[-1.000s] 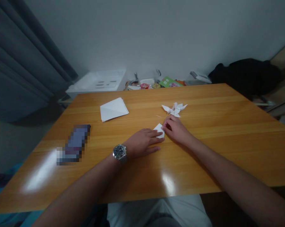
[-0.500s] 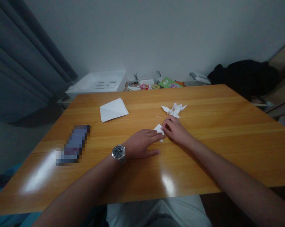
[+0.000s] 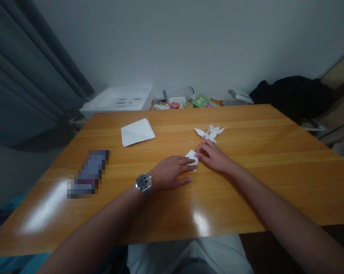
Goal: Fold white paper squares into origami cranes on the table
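A small folded white paper (image 3: 191, 155) lies on the wooden table (image 3: 246, 182) near its middle. My left hand (image 3: 170, 173), with a metal watch (image 3: 143, 183) on the wrist, lies flat with its fingers stretched out and their tips pressing on the paper's near edge. My right hand (image 3: 213, 156) has its fingers curled and pinched on the paper's right edge. Just beyond the right hand sits a finished white origami figure (image 3: 210, 132) with pointed flaps.
A larger folded white sheet (image 3: 136, 131) lies at the far left of the table. A blurred dark flat object (image 3: 88, 173) rests to the left. Behind the table are a white box (image 3: 119, 99), small colourful items (image 3: 189, 102) and a black bag (image 3: 294, 93).
Both hands stay on the small paper, with only slight shifts of the fingers. The view has tilted a little.
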`<state>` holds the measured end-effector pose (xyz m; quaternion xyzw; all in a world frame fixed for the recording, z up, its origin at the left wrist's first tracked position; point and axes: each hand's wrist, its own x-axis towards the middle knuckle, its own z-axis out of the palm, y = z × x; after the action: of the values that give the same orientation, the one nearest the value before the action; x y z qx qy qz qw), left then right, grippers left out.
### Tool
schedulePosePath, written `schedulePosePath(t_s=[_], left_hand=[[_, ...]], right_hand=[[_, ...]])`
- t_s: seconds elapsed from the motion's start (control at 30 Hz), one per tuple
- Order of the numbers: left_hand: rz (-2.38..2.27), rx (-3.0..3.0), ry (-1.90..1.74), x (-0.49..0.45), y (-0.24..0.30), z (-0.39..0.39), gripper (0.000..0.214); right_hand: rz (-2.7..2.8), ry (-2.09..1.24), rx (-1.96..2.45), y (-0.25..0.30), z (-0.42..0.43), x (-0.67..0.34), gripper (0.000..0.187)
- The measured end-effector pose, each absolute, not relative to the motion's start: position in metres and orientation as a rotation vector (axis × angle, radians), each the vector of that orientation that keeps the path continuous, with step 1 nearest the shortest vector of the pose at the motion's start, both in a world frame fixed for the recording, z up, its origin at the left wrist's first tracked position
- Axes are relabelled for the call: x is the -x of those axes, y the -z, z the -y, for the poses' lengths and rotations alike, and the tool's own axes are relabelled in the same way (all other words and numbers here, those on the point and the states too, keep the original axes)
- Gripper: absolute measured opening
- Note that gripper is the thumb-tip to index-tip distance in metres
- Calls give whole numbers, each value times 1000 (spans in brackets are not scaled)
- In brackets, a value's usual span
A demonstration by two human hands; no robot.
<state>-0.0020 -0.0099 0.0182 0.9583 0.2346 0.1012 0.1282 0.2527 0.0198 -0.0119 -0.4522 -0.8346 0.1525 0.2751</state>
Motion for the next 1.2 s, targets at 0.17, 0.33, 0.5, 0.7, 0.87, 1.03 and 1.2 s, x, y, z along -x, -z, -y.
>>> schedulePosePath(t_s=[0.17, 0.33, 0.5, 0.7, 0.87, 1.03, 1.2], left_hand=[[-711, -2792, -276, 3, -17, 12, 49], [-735, -2792, -250, 2, -19, 12, 50], [-715, -2800, -258, 3, -19, 11, 48], [-719, -2805, -259, 3, -14, 12, 50], [-729, -2795, -278, 3, -13, 12, 50], [-732, -2793, -274, 3, -14, 13, 50], [-742, -2805, -284, 4, -13, 14, 49]], right_hand=[[2291, -433, 1253, 6, -15, -255, 29], [2295, -394, 1312, 9, -16, -254, 30], [2332, -286, 1342, 17, -22, -258, 24], [2351, -135, 1407, 18, -21, -257, 19], [2365, -50, 1438, 20, -21, -253, 20], [2296, -55, 1463, 25, -25, -253, 20], [2292, -134, 1408, 23, -22, -255, 23]])
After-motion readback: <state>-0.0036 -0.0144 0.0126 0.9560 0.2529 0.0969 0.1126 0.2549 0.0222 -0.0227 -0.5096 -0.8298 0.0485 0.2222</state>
